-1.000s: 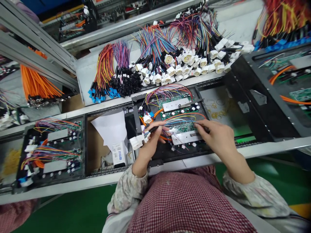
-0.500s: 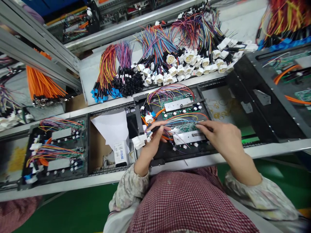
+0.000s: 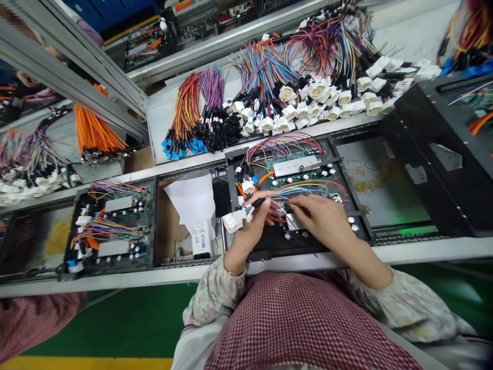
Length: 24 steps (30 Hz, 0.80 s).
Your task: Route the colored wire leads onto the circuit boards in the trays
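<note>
My left hand is closed round a wire harness near its white connector, at the left side of a black tray. My right hand is bent over the lower circuit board, its thumb and fingertips pinched at loose thin wires; exactly what they grip is too small to make out. That hand covers much of the lower board and its metal plate. Above it lies the upper green board with a silver metal plate, and coloured wires arch over to its left.
Bundles of wire harnesses with white connectors lie on the shelf behind. A second wired tray stands on the line at left, beside a white paper and a small box. A tilted black case stands at right.
My right hand has moved left along the lower board, closer to my left hand. My left hand still holds the harness. The whole view has shifted slightly.
</note>
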Motion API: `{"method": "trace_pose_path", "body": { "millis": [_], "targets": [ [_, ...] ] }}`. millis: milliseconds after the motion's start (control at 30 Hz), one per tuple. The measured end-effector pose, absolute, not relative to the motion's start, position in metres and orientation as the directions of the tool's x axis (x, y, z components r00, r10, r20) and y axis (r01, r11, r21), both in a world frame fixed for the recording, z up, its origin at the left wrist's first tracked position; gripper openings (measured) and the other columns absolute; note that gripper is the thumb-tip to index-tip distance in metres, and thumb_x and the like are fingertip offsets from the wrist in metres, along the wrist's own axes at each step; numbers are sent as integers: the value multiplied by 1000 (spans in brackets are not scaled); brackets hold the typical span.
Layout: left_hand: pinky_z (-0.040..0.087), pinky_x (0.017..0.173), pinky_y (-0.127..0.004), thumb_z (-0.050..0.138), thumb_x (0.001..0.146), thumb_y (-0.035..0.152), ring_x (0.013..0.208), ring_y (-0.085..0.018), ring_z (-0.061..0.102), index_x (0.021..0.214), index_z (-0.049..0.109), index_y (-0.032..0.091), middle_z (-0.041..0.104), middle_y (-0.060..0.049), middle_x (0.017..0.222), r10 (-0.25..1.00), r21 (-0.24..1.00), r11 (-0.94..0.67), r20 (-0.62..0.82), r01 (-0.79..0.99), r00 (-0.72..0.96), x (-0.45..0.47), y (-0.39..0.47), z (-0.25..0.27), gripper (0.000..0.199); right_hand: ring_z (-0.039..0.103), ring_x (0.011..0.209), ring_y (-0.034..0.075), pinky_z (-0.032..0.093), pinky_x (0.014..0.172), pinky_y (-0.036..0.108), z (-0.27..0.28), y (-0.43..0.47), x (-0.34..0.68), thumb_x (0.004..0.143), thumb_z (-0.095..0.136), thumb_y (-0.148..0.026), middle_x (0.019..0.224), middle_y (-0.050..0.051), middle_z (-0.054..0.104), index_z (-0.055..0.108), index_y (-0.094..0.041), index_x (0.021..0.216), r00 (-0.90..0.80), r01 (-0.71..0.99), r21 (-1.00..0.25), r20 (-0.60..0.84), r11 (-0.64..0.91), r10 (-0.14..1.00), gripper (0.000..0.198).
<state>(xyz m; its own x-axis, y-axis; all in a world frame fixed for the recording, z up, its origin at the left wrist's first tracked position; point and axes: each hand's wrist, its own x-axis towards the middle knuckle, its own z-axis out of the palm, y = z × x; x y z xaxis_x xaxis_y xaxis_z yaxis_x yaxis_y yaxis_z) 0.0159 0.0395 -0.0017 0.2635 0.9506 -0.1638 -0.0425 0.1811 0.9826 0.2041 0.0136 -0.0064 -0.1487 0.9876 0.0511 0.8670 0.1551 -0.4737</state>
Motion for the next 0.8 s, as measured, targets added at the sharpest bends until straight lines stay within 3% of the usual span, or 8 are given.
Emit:
{"method": "trace_pose_path", "body": {
  "millis": [300, 800],
  "targets": [
    [53, 47, -16, 60, 92, 54, 69, -15, 75, 109, 63, 18, 73, -4, 85, 945, 978, 194, -167, -72, 282, 16, 40, -3, 39, 60, 70, 18, 33, 61, 28, -9, 11, 199, 100, 44, -34, 76, 5, 67, 73, -21, 93, -135, 889, -430, 78, 156, 988, 32],
    [53, 48, -15, 59, 94, 51, 68, -14, 74, 108, 62, 18, 71, -4, 85, 949, 978, 194, -167, -76, 269, 16, 39, -2, 36, 58, 66, 16, 35, 61, 28, -11, 7, 204, 100, 48, -24, 70, 3, 66, 72, -18, 88, -339, 859, -275, 329, 433, 881, 28]
  ]
}}
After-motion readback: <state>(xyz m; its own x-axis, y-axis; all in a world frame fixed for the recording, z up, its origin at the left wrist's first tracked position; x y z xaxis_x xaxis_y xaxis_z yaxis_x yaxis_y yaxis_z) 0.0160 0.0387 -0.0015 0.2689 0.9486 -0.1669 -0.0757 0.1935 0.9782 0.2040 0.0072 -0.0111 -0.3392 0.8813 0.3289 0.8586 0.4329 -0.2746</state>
